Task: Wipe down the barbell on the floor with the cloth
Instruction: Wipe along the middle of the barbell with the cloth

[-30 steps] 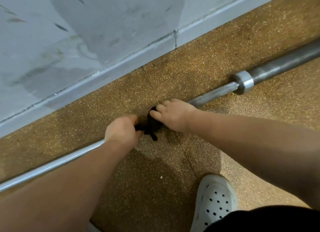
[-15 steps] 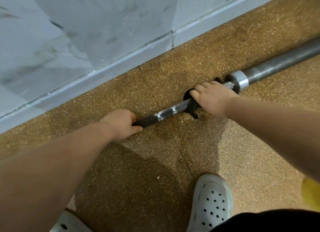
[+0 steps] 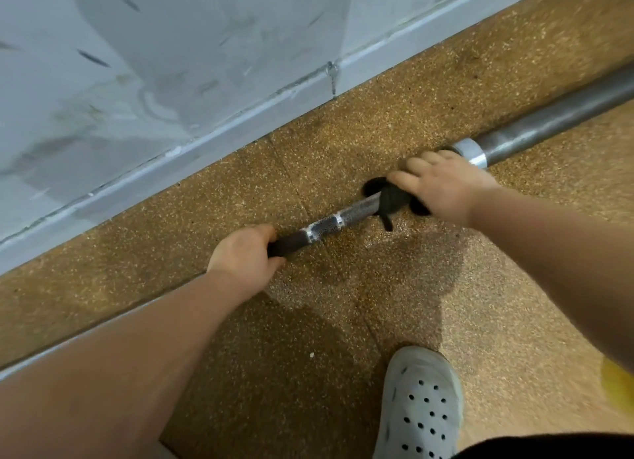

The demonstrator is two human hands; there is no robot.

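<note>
A steel barbell lies diagonally on the speckled brown floor, parallel to the wall. Its knurled shaft shows between my hands, and its thick sleeve runs off to the upper right behind a shiny collar. My left hand grips the shaft low on the left. My right hand grips a black cloth wrapped round the shaft just short of the collar. A loose tail of cloth hangs below the bar. My left forearm hides the shaft further left.
A grey wall with a skirting board runs close behind the bar. My white perforated clog stands on the floor near the bottom right. A yellow object shows at the right edge.
My right hand has slid the cloth rightward along the shaft from beside my left hand to just short of the collar. My left hand has kept its grip.
</note>
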